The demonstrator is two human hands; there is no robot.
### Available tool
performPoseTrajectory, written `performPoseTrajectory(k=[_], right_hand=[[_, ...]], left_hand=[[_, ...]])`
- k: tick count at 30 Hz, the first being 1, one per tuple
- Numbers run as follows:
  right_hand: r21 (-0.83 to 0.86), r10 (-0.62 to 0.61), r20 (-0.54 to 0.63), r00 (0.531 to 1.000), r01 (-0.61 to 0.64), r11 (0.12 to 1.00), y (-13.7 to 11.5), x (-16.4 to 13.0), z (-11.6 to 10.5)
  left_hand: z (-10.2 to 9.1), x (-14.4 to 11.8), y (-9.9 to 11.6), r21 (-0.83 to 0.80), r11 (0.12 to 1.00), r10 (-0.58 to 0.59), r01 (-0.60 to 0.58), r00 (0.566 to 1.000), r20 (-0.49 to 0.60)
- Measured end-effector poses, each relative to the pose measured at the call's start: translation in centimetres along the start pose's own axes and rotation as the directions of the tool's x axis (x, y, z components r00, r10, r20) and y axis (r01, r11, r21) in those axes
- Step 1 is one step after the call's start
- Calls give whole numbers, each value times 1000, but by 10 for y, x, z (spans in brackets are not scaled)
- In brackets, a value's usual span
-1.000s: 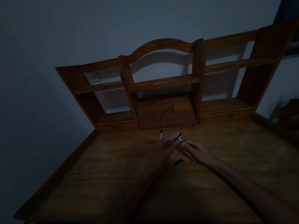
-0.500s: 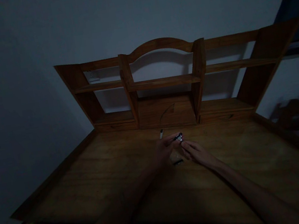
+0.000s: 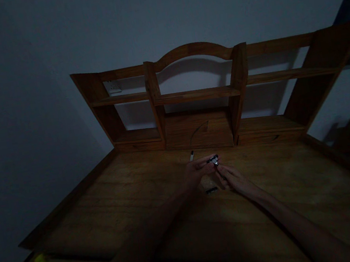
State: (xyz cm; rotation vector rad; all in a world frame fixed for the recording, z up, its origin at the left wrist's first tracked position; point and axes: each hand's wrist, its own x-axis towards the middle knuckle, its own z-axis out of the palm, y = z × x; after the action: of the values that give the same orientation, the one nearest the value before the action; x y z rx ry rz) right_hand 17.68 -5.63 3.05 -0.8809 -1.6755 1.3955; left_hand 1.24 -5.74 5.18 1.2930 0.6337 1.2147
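At the centre of the frame we pinch a small metal clip [image 3: 213, 159] between the fingertips of our left hand [image 3: 196, 172], while our right hand [image 3: 234, 178], fingers curled, touches it from below. It looks light, stiff and slippery, so we judge its edges the safest hold above the desk [image 3: 113, 202].

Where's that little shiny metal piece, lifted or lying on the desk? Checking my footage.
Lifted: the small metal piece sits pinched between left hand and right hand.

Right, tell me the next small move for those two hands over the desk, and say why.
Probably lower the small shiny object toward the wooden desk and steady it there. The left hand pinches it in the air while the right hand touches it from below, and the dim light hides what it is.
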Motion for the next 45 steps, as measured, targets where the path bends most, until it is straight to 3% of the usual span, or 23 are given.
performPoseTrajectory(k=[5, 13, 22, 28, 36, 45], right_hand=[[-12, 62, -26, 998, -62, 998, -5, -2, 1], [-37, -6, -13, 1000, 5, 999, -7, -1, 4], [-36, 13, -14, 1000, -14, 999, -8, -1, 6], [-39, 3, -43, 999, -4, 999, -3, 2, 3], [-72, 35, -59, 998, -39, 997, -6, 2, 0], [-111, -16, -123, 992, 2, 994, -4, 1, -1]], left_hand=[[1, 0, 1, -5, 1000, 1, -1, 1000, -18], [2, -1, -2, 162, 983, 102, -87, 991, -89], [3, -2, -9, 231, 965, 162, -126, 976, -142], [5, 1, -2, 189, 975, 133, -117, 989, -72], [7, 0, -1, 48, 997, 65, -61, 994, -90], [6, 1, -6, 0, 999, 46, -46, 996, -80]])
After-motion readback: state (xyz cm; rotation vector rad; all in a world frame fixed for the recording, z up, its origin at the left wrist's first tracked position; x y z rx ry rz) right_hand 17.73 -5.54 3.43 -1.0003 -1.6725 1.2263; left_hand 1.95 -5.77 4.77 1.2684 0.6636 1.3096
